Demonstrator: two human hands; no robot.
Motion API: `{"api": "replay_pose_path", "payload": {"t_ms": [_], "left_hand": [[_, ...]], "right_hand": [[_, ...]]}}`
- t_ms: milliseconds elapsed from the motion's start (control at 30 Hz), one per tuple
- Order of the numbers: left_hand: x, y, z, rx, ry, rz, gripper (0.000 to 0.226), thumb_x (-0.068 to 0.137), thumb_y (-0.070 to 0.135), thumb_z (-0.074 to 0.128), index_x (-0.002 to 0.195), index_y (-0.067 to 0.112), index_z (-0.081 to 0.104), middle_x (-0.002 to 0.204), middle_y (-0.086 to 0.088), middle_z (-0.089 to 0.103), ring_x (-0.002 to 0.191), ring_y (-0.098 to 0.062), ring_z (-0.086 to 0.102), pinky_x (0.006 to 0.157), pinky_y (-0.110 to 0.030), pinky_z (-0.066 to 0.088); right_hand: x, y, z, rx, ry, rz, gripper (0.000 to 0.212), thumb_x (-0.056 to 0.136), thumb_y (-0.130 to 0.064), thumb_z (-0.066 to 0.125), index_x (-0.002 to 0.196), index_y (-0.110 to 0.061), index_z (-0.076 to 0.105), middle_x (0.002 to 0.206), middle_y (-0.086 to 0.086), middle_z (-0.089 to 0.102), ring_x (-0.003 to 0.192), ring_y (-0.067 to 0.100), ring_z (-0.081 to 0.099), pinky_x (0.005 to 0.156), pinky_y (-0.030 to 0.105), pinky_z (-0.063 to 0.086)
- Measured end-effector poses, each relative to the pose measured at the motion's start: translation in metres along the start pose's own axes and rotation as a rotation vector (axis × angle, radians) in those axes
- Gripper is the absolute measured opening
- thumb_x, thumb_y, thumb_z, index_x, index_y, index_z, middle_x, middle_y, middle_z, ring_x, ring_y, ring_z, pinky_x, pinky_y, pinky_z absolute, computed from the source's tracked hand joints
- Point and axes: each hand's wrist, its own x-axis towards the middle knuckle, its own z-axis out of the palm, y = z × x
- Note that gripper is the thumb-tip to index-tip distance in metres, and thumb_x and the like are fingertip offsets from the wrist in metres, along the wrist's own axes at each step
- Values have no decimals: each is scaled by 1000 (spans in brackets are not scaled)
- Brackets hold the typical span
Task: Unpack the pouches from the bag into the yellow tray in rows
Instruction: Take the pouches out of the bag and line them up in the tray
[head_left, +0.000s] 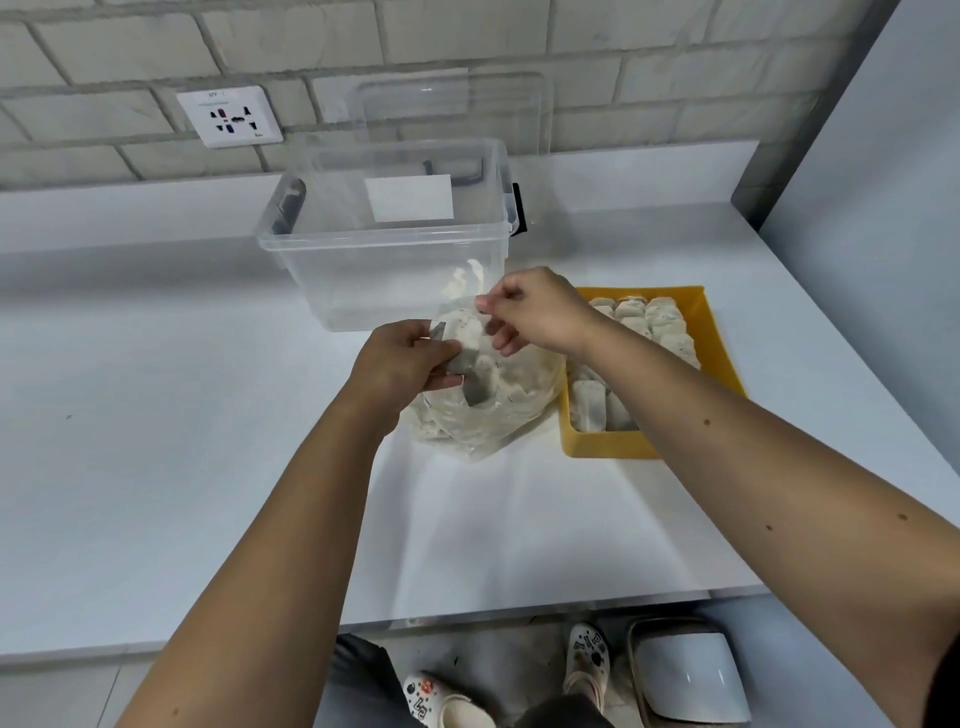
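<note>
Between tray and box, both hands pinch the bag.

The white counter bears clear bin, pouch bag, yellow tray.

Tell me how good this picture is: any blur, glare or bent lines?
Head view: the wide lens curves the brick wall and counter edges; the left hand, right hand and bag look slightly soft; light is even, shadows faint; the clear bin shows little glare.
</note>
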Motion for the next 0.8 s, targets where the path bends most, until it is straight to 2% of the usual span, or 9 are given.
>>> {"api": "replay_pose_path", "payload": {"t_ms": [67,167,267,333,400,467,567,700,800], "left_hand": [[4,-3,-4,29,75,12,13,92,3,64,102,-4,67,91,-16,72,73,-19,72,74,-28,62],[9,-6,-6,84,117,13,15,91,4,65,103,-5,66,96,-19,68,80,-24,70,76,-33,62],[9,-7,-5,120,123,11,17,91,4,64,106,-4,65,98,-20,67,80,-25,69,75,-34,62],[9,-7,-6,125,123,9,18,92,5,64,108,-4,65,101,-21,68,80,-25,70,74,-34,62],[10,-7,-7,129,124,6,20,92,5,64,110,-3,64,105,-23,68,81,-25,70,74,-34,62],[11,-7,-8,123,122,2,22,92,6,64,112,-3,64,105,-23,68,81,-24,71,74,-34,62],[10,-7,-9,118,124,0,23,92,6,65,112,-4,63,104,-22,68,79,-23,71,74,-34,62],[8,-4,-7,100,122,11,24,92,6,65,114,-2,63,105,-21,67,76,-22,70,72,-31,62],[5,0,-2,88,106,36,26,93,7,65,118,0,61,103,-19,67,73,-20,70,71,-31,63]], "right_hand": [[3,10,12,-216,-16,50,20,96,-17,59,99,0,69,88,15,72,73,28,72,70,36,61],[2,20,37,-685,-182,44,21,87,-25,69,94,-5,70,95,8,69,92,26,66,73,29,50],[5,22,50,-777,-220,28,24,84,-33,71,87,-10,64,102,10,65,99,27,60,71,27,38],[9,24,51,-748,-227,49,31,85,-35,69,70,-13,52,90,7,61,90,26,57,66,27,37],[7,24,49,-726,-256,68,36,85,-36,68,64,-16,47,78,3,54,83,24,52,57,29,34],[5,23,44,-636,-262,78,28,83,-33,72,72,-13,56,80,4,58,79,23,53,58,29,37],[0,23,29,-320,-178,88,16,80,-12,75,72,-12,61,78,11,69,68,22,63,57,25,50],[-8,18,3,45,-170,131,22,82,5,72,82,-7,53,64,10,65,54,18,66,59,31,59],[-20,12,-22,161,-168,114,28,81,8,71,99,-6,55,66,8,66,58,20,66,63,34,60]]}}
